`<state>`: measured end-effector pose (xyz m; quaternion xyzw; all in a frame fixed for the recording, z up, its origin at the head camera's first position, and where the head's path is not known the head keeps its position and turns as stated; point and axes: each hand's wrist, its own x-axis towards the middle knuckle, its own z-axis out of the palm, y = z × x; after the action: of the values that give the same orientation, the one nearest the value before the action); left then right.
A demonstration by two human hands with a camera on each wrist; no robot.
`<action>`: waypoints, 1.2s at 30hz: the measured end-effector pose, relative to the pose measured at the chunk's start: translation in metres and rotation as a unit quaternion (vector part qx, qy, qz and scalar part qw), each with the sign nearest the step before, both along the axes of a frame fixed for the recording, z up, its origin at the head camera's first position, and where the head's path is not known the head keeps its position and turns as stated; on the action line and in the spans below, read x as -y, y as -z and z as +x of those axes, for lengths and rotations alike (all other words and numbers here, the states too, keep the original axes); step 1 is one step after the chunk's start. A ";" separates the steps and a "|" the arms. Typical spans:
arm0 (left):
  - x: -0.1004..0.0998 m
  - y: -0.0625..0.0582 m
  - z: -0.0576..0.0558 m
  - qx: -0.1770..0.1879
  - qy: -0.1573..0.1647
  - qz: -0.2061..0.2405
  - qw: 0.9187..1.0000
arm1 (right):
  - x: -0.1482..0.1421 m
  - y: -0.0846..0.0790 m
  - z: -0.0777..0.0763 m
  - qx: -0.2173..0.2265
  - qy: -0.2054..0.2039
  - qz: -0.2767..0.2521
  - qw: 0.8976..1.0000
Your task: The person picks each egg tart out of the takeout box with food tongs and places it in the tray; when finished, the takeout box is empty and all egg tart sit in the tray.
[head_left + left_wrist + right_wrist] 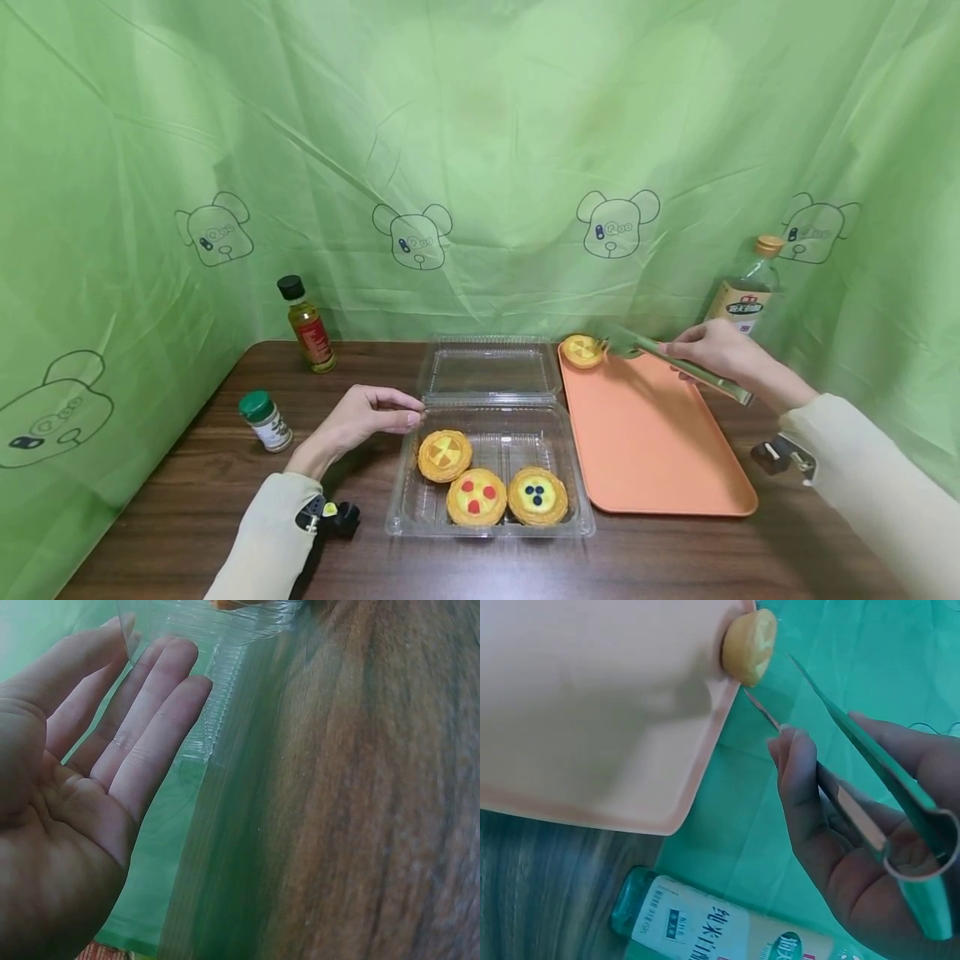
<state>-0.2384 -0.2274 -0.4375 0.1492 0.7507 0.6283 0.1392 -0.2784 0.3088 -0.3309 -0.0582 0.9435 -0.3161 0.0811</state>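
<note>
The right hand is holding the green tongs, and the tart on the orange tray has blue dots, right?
Almost: the tart on the orange tray has a yellow-and-tan wedge pattern, not blue dots. The head view shows it; the blue-dotted tart is in the clear plastic box. The right hand does hold the green tongs.

Booth-like enclosed workspace, green bear-print curtain [495,142], brown wood-grain table [187,500]

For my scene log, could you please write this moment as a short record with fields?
left hand: pinches edge of clear box
right hand: holds green tongs, tips apart
in box: yellow-topped tart, red-dotted tart, blue-dotted tart
orange tray: single tart, far left corner
tongs touching it: cannot tell
around: green-lidded shaker, black-capped bottle, orange-capped bottle
</note>
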 end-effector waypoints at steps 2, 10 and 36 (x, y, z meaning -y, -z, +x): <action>0.000 0.000 -0.001 -0.001 0.001 -0.001 1.000 | 0.000 -0.003 0.002 -0.010 0.003 0.006 1.000; 0.000 0.000 0.000 -0.005 -0.002 -0.002 1.000 | 0.011 -0.016 0.019 -0.039 -0.010 0.026 0.999; 0.000 0.000 -0.001 -0.007 0.004 0.004 1.000 | 0.090 -0.010 0.073 0.004 -0.109 -0.078 0.991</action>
<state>-0.2397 -0.2278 -0.4380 0.1571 0.7489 0.6293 0.1357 -0.2050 0.2188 -0.3212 -0.1658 0.9036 -0.3781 0.1139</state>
